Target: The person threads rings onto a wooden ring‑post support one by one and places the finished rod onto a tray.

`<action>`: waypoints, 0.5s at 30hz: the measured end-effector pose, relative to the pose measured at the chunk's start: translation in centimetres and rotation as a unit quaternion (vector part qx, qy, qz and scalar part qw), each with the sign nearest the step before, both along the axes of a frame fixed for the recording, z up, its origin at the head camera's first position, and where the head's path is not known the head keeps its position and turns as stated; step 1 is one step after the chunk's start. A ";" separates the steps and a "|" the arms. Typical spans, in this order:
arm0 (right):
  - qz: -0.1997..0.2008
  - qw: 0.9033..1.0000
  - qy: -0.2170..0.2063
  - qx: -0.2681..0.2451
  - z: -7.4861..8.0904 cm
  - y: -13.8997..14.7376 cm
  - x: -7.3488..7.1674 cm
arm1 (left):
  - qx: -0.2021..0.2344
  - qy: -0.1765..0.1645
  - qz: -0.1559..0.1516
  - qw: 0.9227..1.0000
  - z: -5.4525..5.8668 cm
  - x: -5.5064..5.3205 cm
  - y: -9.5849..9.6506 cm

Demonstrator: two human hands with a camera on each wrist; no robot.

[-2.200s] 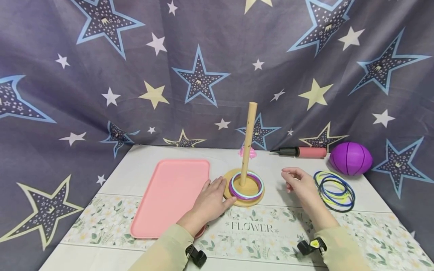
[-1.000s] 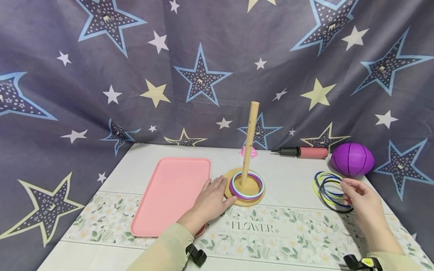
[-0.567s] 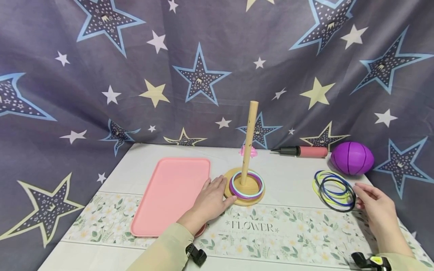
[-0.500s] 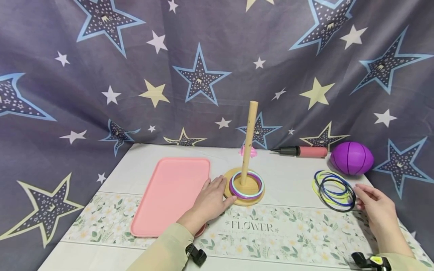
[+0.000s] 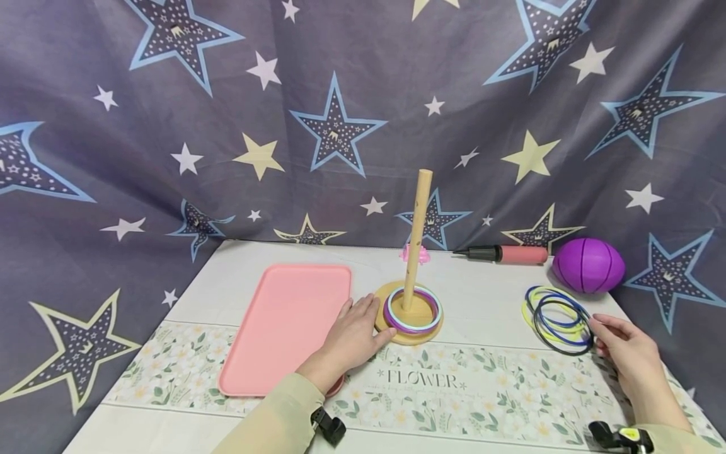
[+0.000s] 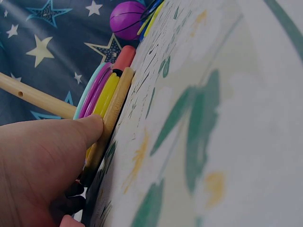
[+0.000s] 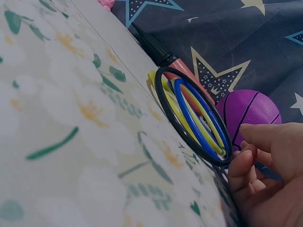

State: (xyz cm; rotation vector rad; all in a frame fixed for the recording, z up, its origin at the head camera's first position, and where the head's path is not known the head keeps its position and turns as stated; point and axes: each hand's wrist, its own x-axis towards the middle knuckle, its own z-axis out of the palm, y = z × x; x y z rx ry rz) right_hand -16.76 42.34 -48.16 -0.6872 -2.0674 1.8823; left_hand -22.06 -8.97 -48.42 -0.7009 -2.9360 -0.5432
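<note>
Tabletop: white (image 5: pixel 153 429), crossed by thin seams and a printed band of leaves and pale flowers that reads "FLOWER".
Backdrop: dark grey-purple star-printed cloth (image 5: pixel 317 195), hanging behind and at both sides.
Tray: flat pink rectangular tray (image 5: pixel 289 328), left of centre, its near right corner under the left forearm.
Wooden stand: pale round base with an upright peg (image 5: pixel 416 233), mid-tabletop; light-blue (image 6: pixel 88 90), purple (image 6: pixel 97 90) and yellow (image 6: pixel 108 92) rings circle the peg's foot.
Left hand (image 5: pixel 351 337): rests at the base's left edge, fingers straight and close together, thumb apart.
Loose rings: black (image 7: pixel 203 155), blue (image 7: pixel 185 113) and yellow (image 7: pixel 176 109), overlapping on the right.
Right hand (image 5: pixel 629 353): at the black ring's right edge, fingers bent; whether they pinch it, I cannot tell.
Back edge: small pink object (image 5: pixel 423 255), red-and-black hand pump (image 5: pixel 505 254), purple black-lined ball (image 5: pixel 588 265).
</note>
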 end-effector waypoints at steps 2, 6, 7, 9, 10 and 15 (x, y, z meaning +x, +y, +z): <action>0.005 1.000 -0.006 0.014 -0.1 0.0 0.0 | 0.000 -0.002 0.001 1.000 -0.1 -0.1 0.0; 0.013 0.999 -0.019 0.042 -0.2 0.1 -0.2 | -0.004 -0.007 0.004 1.000 -0.1 -0.1 -0.1; 0.015 0.998 -0.024 0.053 -0.3 0.1 -0.2 | -0.005 -0.007 0.003 1.000 -0.1 -0.1 -0.1; 0.020 0.996 -0.035 0.081 -0.4 0.2 -0.3 | -0.008 -0.004 0.003 1.000 0.1 0.0 0.0; 0.021 0.994 -0.041 0.095 -0.4 0.1 -0.3 | -0.010 -0.003 0.003 1.000 0.1 0.0 0.0; 0.018 0.988 -0.057 0.140 -0.3 -0.1 -0.4 | -0.016 -0.003 0.004 1.000 0.2 0.1 0.0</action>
